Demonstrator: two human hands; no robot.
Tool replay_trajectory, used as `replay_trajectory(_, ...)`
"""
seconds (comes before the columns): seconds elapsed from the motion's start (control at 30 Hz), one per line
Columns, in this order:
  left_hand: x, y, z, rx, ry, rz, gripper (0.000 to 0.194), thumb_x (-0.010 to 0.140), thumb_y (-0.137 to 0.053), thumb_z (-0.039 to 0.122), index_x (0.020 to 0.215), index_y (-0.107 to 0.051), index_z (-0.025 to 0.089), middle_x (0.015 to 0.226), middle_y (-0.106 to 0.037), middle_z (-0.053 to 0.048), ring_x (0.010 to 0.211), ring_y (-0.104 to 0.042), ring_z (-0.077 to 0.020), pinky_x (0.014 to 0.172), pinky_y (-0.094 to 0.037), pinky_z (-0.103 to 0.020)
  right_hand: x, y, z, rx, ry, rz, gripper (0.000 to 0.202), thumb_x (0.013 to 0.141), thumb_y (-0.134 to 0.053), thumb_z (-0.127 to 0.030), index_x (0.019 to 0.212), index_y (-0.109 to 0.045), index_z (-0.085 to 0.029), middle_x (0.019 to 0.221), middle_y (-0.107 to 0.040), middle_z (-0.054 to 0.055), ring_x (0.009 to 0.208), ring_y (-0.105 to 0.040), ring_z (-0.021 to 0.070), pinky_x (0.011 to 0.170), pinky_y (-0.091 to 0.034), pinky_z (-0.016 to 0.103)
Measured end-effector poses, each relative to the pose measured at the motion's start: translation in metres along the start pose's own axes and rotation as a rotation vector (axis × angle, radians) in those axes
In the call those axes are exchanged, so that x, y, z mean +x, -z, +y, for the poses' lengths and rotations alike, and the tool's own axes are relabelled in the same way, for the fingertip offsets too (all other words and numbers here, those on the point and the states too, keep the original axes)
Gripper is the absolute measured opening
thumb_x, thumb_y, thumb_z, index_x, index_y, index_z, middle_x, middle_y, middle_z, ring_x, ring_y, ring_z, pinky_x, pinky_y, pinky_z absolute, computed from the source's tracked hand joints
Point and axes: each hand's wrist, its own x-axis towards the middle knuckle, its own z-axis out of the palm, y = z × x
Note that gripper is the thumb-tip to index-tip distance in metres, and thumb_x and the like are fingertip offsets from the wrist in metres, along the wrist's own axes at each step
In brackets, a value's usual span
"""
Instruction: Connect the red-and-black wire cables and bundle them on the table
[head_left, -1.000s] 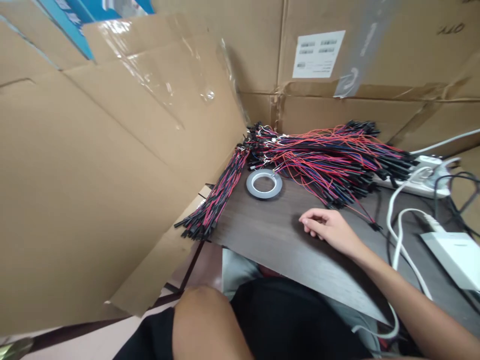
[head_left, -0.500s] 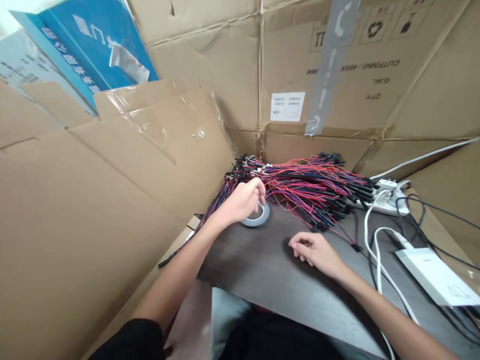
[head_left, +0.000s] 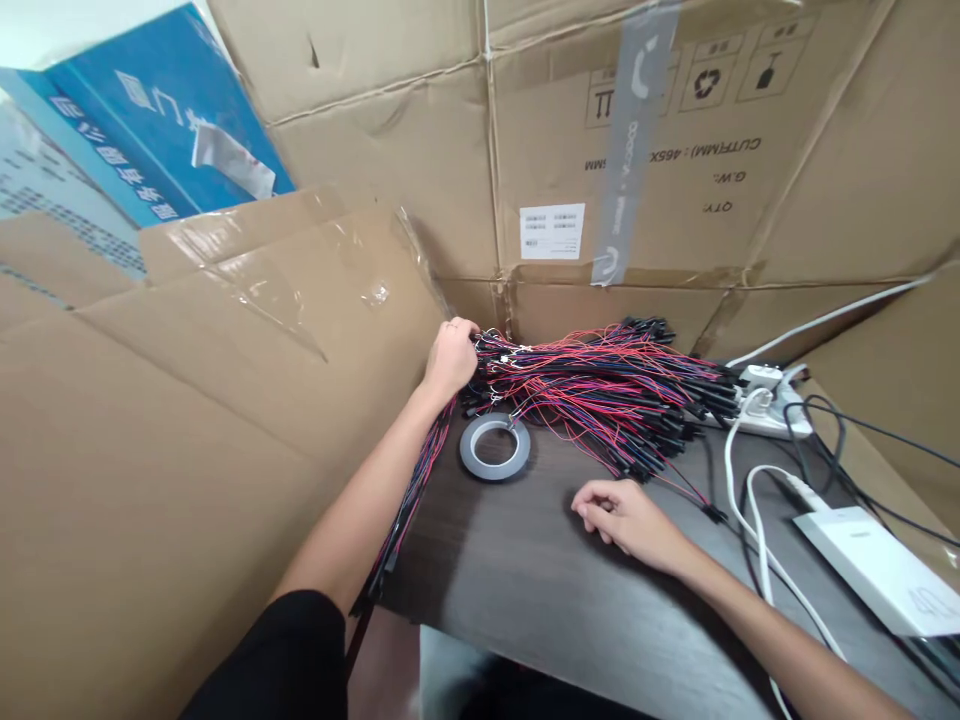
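My left hand is at the left end of a large pile of red, blue and black wires, where black connectors lie. Its fingers bend down over that end, and their tips are hidden. More wires hang down beside my left forearm along the table's left edge. A grey tape roll lies flat on the table in front of the pile, with a few wire ends touching its ring. My right hand rests on the dark table, fingers curled loosely, with nothing visible in them.
Cardboard walls stand at the left and back. At the right are a white power strip, a white box-shaped device and looping white and black cables. A blue printed folder is at the upper left.
My left hand has moved left and away from me, from above the tape roll to the left end of the wire pile. The roll is now uncovered. My right hand has hardly moved.
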Motion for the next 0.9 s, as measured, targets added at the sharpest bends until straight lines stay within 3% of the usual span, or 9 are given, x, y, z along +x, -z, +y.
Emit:
replay_trajectory(0.17,0.032,0.002,-0.013,0.068,-0.05,-0.131,0.031,0.09,-0.043,0.017,0.111,-0.065,0.016,0.117,-0.064,-0.01,0.113,-0.055,-0.0229,0.102,-0.042,-0.036,0.0,0.003,-0.002,-0.006,-0.002,-0.008,0.013,0.081,-0.054,-0.027,0.077,-0.062,-0.017,0.064,-0.059,0.001,0.047,-0.048,0.0093,0.039,-0.032,0.018)
replay_trajectory(0.33,0.042,0.007,-0.013,0.172,-0.071,-0.218,0.025,0.085,-0.054,0.022,0.105,-0.068,0.021,0.115,-0.062,-0.009,0.105,-0.059,-0.0238,0.089,-0.048,-0.033,0.0,0.004,-0.002,-0.007,0.002,-0.011,0.011,0.08,-0.054,-0.023,0.077,-0.062,-0.016,0.064,-0.059,0.001,0.048,-0.048,0.0092,0.039,-0.033,0.017)
replay_trajectory(0.73,0.058,0.037,0.017,0.336,-0.127,-0.187,0.026,0.088,-0.046,0.021,0.102,-0.068,0.021,0.112,-0.066,-0.012,0.109,-0.059,-0.0304,0.087,-0.046,-0.042,-0.001,0.004,0.0,0.003,0.023,-0.027,0.011,0.079,-0.052,-0.022,0.078,-0.062,-0.016,0.064,-0.059,0.0,0.047,-0.048,0.0085,0.038,-0.033,0.017)
replay_trajectory(0.9,0.05,0.033,0.031,0.341,-0.108,-0.178,0.03,0.085,-0.045,0.012,0.105,-0.066,0.018,0.113,-0.064,-0.016,0.111,-0.057,-0.0322,0.087,-0.046,-0.043,-0.001,0.005,0.0,0.009,0.026,-0.031,0.01,0.078,-0.053,-0.021,0.078,-0.062,-0.016,0.064,-0.059,0.0,0.048,-0.049,0.0086,0.038,-0.033,0.017)
